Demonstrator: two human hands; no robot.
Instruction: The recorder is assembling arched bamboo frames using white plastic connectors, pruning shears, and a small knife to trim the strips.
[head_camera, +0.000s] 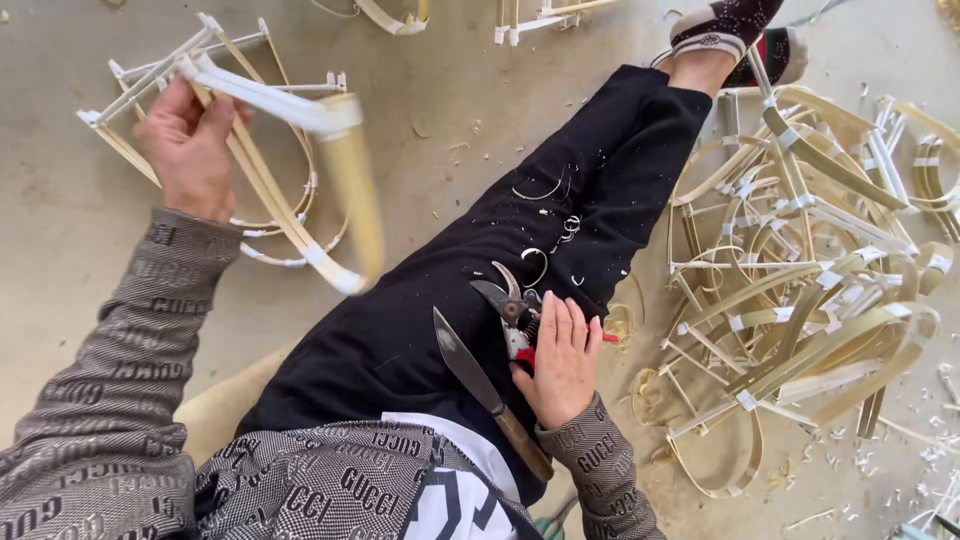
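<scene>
Black fabric of your trouser leg (450, 300) fills the near middle of the scene, running from your lap up and to the right toward your foot (725, 35) at the far edge. Nearest you, a knife (485, 390) lies on your thigh, its wooden handle close to your waist and its dark blade pointing up and left. Just right of it, your right hand (562, 362) rests palm down on the pruning shears (512, 310), fingers laid loosely over the red handles; whether it actually grips them I cannot tell. The grey jaws of the shears point away from you, toward the far left, and pale shavings curl on the cloth beyond them.

Farther off on the left, your left hand (188, 150) is closed around a bamboo strip frame (250, 160), held above the concrete floor (450, 110). The frame is pale yellow, built of thin flat strips bound with white tape at the joints, with straight bars at the far end and curved loops hanging below. Its long axis runs from the far left down toward the near right, and the near end is blurred.

On the right, a heap of similar taped bamboo frames (810, 290) lies on the floor beside your leg, and more pieces (530, 15) sit at the far edge.
</scene>
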